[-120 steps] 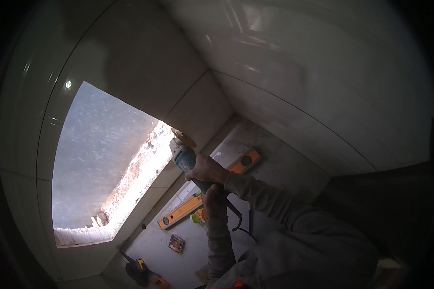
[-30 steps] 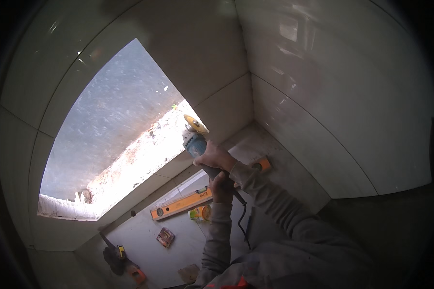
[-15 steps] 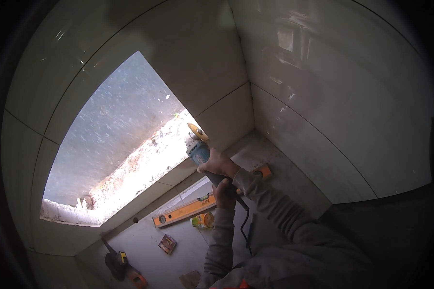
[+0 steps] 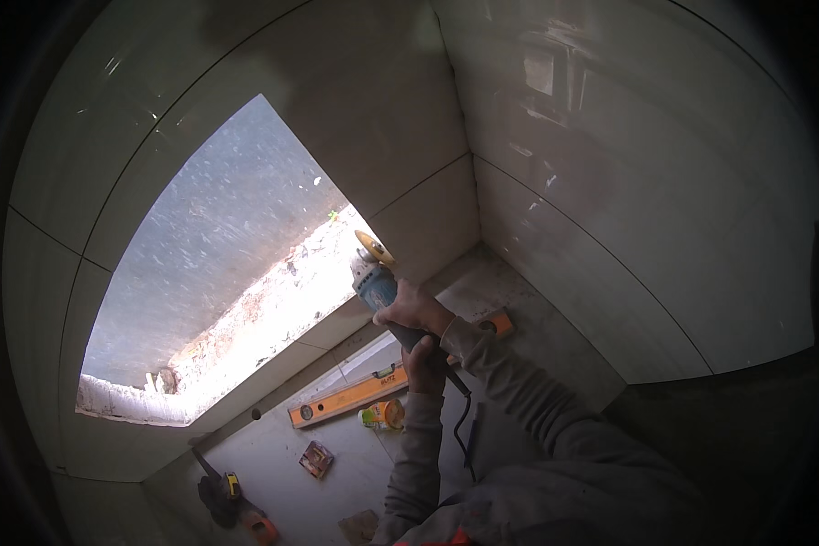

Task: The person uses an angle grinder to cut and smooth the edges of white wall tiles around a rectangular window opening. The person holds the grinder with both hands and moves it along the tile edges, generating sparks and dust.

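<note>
Both of my hands grip a blue and black angle grinder [image 4: 373, 286]. My right hand [image 4: 413, 308] is wrapped round its body near the head, and my left hand [image 4: 422, 364] is closed on the rear handle below. A yellowish disc [image 4: 374, 247] on the grinder meets the tiled wall at the lower right corner of a bright window opening [image 4: 227, 246]. The grinder's black cord [image 4: 465, 420] hangs down past my left forearm. The exact contact between disc and tile edge is hard to make out against the glare.
Below my hands an orange spirit level [image 4: 346, 399] lies across the pale floor surface, with a yellow-orange tub [image 4: 382, 416] beside it. A small box [image 4: 316, 460], a tape measure [image 4: 234, 486] and an orange tool [image 4: 260, 527] lie at lower left. A tiled wall [image 4: 637, 209] rises on the right.
Hands and grinder stay almost in the same place, with the disc still at the corner of the opening. The view has shifted only very slightly.
</note>
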A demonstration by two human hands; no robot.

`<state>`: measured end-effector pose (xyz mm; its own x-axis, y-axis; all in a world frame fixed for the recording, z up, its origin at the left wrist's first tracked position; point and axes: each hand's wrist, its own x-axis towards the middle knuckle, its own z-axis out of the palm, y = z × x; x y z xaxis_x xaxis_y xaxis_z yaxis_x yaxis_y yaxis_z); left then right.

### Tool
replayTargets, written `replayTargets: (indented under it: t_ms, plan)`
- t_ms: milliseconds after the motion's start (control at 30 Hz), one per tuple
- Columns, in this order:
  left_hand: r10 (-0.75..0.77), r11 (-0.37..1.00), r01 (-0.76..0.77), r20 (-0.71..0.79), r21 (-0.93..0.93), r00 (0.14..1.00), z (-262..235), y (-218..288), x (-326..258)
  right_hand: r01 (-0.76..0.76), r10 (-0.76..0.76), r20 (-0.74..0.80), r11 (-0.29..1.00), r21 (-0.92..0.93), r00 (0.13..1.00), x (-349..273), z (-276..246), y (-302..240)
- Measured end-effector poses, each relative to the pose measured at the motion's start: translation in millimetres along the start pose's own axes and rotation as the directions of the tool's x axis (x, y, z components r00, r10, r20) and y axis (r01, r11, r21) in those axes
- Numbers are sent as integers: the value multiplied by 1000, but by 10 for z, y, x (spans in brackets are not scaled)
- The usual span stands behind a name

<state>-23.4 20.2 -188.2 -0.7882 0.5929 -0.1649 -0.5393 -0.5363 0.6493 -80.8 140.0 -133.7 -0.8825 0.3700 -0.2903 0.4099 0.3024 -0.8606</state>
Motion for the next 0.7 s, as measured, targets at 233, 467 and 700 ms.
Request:
replayTargets:
  t_ms: [233,467,700]
  plan:
    - [9,999,-8,-34,36,999,112,31,-40,15,-16,21,1000,26,1000,-31,-23,-13]
    - [19,999,-20,11,34,1000,56,17,-50,20,-21,11,999,46,1000,-32,10,26]
    - [-14,999,15,-23,35,1000,-9,-31,-39,11,-12,25,999,35,1000,-36,-5,37]
